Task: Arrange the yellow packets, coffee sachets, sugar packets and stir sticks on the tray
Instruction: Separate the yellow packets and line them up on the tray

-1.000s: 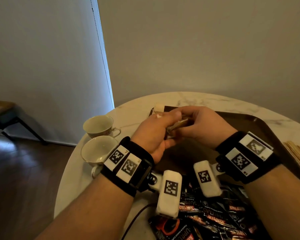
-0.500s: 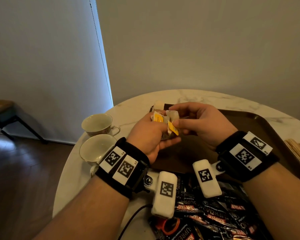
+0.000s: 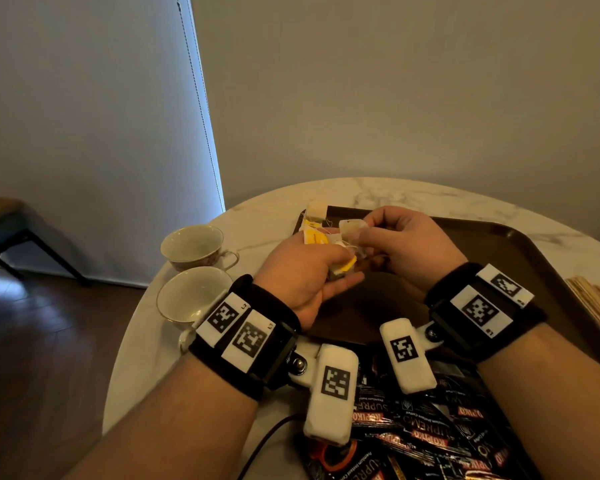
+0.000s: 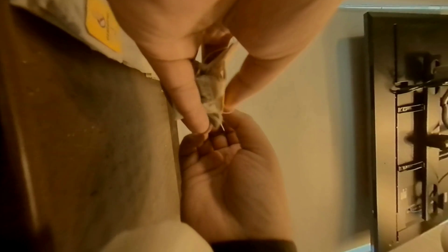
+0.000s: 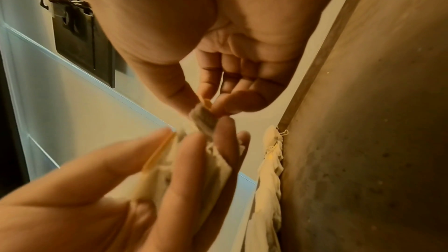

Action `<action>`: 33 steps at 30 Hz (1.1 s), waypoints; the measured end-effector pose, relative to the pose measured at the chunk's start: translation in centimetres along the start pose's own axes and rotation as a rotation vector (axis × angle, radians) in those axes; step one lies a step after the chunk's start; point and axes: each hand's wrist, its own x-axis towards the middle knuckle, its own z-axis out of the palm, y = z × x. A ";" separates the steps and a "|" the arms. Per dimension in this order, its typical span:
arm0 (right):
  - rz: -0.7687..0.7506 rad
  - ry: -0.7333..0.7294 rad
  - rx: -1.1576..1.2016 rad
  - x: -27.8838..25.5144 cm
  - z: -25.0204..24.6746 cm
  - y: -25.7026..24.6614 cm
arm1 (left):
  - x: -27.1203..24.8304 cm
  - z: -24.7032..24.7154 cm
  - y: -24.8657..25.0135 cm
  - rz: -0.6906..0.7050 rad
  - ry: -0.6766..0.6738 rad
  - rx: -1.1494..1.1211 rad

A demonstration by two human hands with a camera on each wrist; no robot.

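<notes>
Both hands hover over the near-left part of the brown tray (image 3: 499, 244). My left hand (image 3: 340, 263) grips a bunch of yellow packets (image 3: 314, 237), pale pouches with yellow tags and strings. My right hand (image 3: 362, 237) pinches one pouch (image 3: 350, 230) at the top of that bunch, thumb against forefinger; the right wrist view shows this pinch (image 5: 206, 106) on the pouch (image 5: 202, 120). In the left wrist view my left fingers (image 4: 194, 102) squeeze the bunch (image 4: 212, 91), and a yellow tag (image 4: 101, 26) hangs beside the palm. More pale pouches (image 3: 316, 209) lie at the tray's far-left corner.
Black coffee sachets (image 3: 430, 438) are heaped on the round marble table in front of the tray, under my wrists. Wooden stir sticks (image 3: 596, 299) lie right of the tray. Two teacups (image 3: 191, 242) (image 3: 191, 294) stand left of it. A cable (image 3: 267, 441) runs off the near edge.
The bunch, hidden between both hands a second ago, now shows its yellow tags. My right hand has drawn one pouch up and slightly away from the bunch in my left hand.
</notes>
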 end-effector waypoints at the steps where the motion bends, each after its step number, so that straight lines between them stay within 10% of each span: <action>1: 0.007 0.018 0.052 -0.1 0.1 -0.2 | 0.1 -0.1 0.1 0.000 0.025 0.001; 8: 0.070 0.024 0.437 -0.6 -0.5 -1.4 | 0.0 -0.7 1.1 0.043 0.158 -0.071; 33: 0.029 -0.020 -0.077 0.1 -0.5 -4.4 | 0.5 -1.1 1.0 0.238 0.323 0.126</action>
